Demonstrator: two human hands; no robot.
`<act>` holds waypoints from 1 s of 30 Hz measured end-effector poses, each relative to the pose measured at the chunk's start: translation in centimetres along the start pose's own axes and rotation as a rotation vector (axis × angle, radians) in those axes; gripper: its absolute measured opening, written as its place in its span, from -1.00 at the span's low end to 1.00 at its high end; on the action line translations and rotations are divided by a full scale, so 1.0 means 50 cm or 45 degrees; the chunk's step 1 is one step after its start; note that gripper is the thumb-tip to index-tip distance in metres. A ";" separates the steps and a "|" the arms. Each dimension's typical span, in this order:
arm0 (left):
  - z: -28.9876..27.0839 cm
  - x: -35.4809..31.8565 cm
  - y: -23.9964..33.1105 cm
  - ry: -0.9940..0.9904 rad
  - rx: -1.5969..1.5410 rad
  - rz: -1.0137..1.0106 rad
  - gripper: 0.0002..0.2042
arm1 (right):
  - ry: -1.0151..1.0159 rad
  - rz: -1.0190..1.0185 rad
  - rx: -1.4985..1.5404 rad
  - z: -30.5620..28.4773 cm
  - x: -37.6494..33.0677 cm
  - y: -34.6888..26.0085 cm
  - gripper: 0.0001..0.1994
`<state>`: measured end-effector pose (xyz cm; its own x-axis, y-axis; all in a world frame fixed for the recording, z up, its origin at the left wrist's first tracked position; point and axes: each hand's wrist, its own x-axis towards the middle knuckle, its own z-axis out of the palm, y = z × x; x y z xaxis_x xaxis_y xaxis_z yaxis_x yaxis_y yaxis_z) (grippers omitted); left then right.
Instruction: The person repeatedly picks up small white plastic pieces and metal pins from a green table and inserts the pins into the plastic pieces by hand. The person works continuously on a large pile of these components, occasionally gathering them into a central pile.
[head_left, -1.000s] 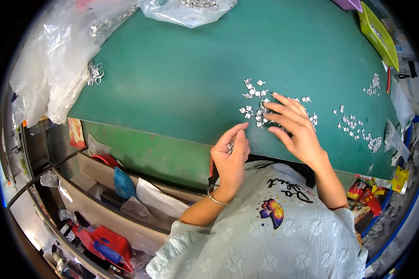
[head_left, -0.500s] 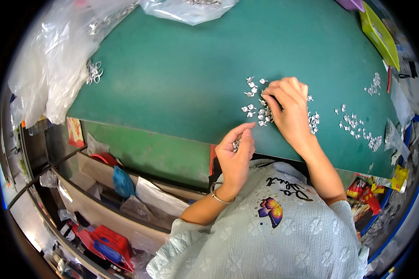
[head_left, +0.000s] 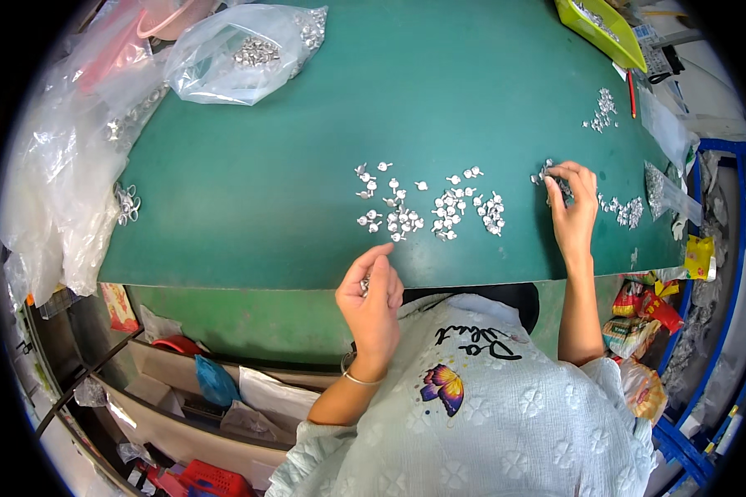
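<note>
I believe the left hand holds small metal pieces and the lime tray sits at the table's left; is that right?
The head view shows the lime tray at the right of the table, not the left; the left hand holds small metal pieces.

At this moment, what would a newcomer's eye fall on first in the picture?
Probably the wide green tabletop, with small silvery pieces scattered along its near side. Next, the left hand is curled around some by the near edge, while the right hand is over others farther right. At upper left lies a clear plastic bag.
</note>
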<state>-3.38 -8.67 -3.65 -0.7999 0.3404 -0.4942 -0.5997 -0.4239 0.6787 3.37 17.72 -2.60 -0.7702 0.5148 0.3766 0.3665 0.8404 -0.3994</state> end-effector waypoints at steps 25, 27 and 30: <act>0.035 0.284 0.300 -0.089 -1.082 0.127 -0.68 | -0.140 -0.022 0.698 0.012 -0.097 -0.110 -0.94; 0.033 0.305 0.314 -0.119 -1.092 0.079 -0.63 | -0.103 -0.003 0.709 0.013 -0.105 -0.110 -0.95; 0.055 0.325 0.334 -0.044 -1.069 0.042 -0.61 | -0.082 0.056 0.732 0.019 -0.120 -0.105 -0.96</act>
<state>-26.34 -7.91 1.11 -0.8245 0.3365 -0.4550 -0.4037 -0.9131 0.0563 5.57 10.08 -3.57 -0.7973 0.5208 0.3052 0.0699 0.5820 -0.8102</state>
